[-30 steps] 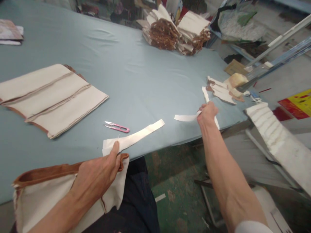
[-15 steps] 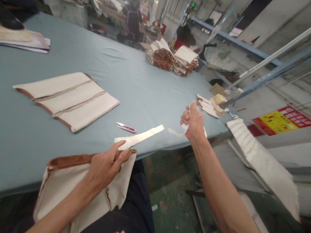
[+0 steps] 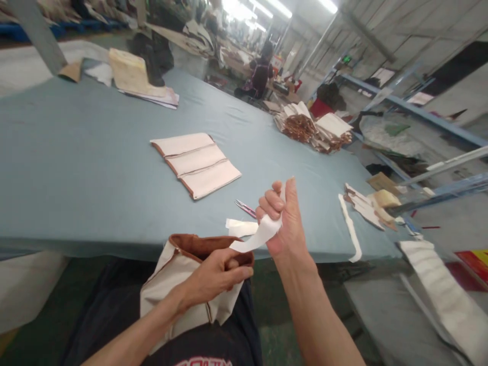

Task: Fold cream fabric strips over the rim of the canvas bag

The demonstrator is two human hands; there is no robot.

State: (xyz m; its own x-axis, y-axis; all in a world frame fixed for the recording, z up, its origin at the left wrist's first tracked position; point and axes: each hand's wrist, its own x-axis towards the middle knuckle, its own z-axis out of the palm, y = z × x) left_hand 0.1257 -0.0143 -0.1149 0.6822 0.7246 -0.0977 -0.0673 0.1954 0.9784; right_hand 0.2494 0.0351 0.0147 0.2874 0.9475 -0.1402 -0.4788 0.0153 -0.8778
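Note:
On my lap, against the table edge, rests a cream fabric pouch [image 3: 190, 284] with a brown-lined opening. My left hand [image 3: 221, 269] is closed at its rim, fingers curled over the fabric. A white strip [image 3: 261, 235] runs from near my left fingertips up into my right hand [image 3: 284, 218], whose fingers are curled around it with the thumb pointing up. Beneath the strip, another pale strip [image 3: 241, 227] lies on the table. Pink-handled thread snips [image 3: 246, 208] lie just left of my right hand, partly hidden by it.
A flat cream panel with brown edging [image 3: 196, 165] lies on the blue-green table [image 3: 95, 178]. Stacked fabric pieces [image 3: 312, 127] sit at the back right. A narrow white strip [image 3: 349, 229] and small pieces [image 3: 364, 206] lie at the right. A person [image 3: 261, 76] sits far off.
My right hand has come left, near my left hand, bringing the white strip over the pouch opening. My left hand has left the strip on the table. The view has shifted left. A narrow strip now shows at the right.

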